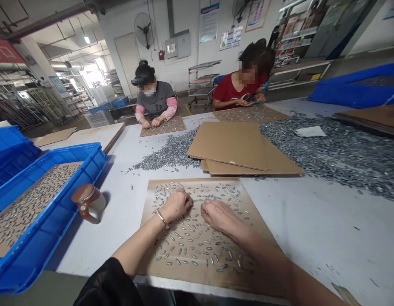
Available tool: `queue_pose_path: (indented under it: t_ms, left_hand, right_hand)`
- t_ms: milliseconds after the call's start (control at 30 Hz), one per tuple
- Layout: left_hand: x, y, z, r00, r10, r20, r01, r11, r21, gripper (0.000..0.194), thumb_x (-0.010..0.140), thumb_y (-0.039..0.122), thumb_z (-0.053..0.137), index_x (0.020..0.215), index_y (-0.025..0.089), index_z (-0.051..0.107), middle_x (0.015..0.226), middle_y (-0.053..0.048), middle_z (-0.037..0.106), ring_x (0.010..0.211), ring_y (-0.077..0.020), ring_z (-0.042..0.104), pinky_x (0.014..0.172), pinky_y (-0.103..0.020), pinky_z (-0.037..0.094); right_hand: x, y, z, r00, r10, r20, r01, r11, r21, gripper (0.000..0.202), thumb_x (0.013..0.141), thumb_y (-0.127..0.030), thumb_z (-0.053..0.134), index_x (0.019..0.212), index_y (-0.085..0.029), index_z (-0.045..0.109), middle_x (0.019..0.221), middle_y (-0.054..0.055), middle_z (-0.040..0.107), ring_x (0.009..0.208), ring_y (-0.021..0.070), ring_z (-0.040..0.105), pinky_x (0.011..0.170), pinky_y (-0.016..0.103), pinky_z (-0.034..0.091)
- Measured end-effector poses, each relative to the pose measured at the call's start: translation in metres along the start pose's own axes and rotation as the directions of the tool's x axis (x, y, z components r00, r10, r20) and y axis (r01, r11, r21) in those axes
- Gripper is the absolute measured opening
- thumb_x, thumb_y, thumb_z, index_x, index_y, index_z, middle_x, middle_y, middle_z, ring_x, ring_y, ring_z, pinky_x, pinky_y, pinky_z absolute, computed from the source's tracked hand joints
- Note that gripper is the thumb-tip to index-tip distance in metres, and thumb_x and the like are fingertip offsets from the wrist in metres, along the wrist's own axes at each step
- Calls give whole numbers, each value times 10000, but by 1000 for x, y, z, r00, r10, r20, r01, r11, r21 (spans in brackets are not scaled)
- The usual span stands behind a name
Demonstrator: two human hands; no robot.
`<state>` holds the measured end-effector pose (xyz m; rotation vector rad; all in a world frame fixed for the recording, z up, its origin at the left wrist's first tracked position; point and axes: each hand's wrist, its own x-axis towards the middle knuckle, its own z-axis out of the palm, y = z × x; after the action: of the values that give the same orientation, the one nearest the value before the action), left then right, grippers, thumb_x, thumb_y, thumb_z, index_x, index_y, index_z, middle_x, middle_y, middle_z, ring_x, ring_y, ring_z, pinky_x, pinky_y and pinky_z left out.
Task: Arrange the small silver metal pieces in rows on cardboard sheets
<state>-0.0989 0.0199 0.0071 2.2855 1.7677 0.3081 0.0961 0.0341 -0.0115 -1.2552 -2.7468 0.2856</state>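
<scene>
A brown cardboard sheet (197, 272) lies on the white table in front of me, covered with many small silvery oval metal pieces (195, 256) spread apart. Over its upper middle, my left hand (177, 205), with a bracelet at the wrist, has its fingers curled together. Just to the right, my right hand (220, 216) is also closed, low over the sheet, with a small gap between the two hands. Whatever either set of fingertips holds is hidden or too small to name.
Stacked cardboard (229, 144) lies beyond the sheet, beside heaps of metal pieces (168, 152). A mug (88, 203) stands left, near a blue crate (61, 225). Two people (157, 100) (240, 87) work across the table (315, 225). Another blue crate (353, 87) is at the back right.
</scene>
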Motion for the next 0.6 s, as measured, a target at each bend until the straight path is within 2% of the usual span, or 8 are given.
queue_pose_path:
  t_ms: [200, 300, 467, 533, 600]
  left_hand:
    - [-18, -18, -8, 995, -68, -68, 66, 997, -27, 207, 901, 136, 559, 794, 156, 735, 884, -84, 709, 911, -207, 656, 858, -282, 507]
    - [-24, -21, -10, 993, -90, -82, 87, 996, -36, 213, 916, 156, 555, 798, 153, 733, 904, -92, 716, 901, -206, 657, 836, -277, 508]
    - [-30, -33, -21, 988, -107, -115, 100, 993, -64, 225, 915, 151, 538, 796, 158, 729, 925, -85, 737, 886, -193, 670, 811, -255, 512]
    - [-31, -40, -26, 984, -120, -135, 111, 991, -68, 232, 914, 163, 533, 772, 157, 717, 917, -88, 739, 867, -199, 671, 786, -261, 512]
    - [-30, -47, -30, 980, -129, -152, 119, 990, -74, 237, 911, 169, 528, 754, 158, 705, 922, -89, 742, 852, -202, 674, 769, -266, 510]
  right_hand:
    - [-3, 2, 6, 999, -36, 4, 36, 999, 31, 279, 932, -88, 474, 824, -175, 716, 923, 77, 738, 795, 178, 638, 680, 280, 357]
    - [-5, 4, 0, 1000, -18, 25, 16, 996, 85, 268, 912, -93, 494, 782, -188, 709, 901, 64, 734, 785, 176, 633, 665, 275, 355]
    - [-12, 39, -26, 984, 159, -75, -145, 976, 161, 262, 966, -194, 496, 831, -203, 720, 968, 66, 741, 878, 200, 654, 738, 276, 400]
    - [-14, 54, -33, 971, 227, -77, -214, 967, 140, 269, 972, -191, 488, 843, -198, 724, 997, 75, 747, 924, 215, 660, 754, 281, 407]
    - [-12, 64, -32, 968, 244, -54, -237, 965, 116, 269, 973, -183, 485, 851, -191, 725, 1014, 83, 750, 941, 221, 664, 755, 284, 411]
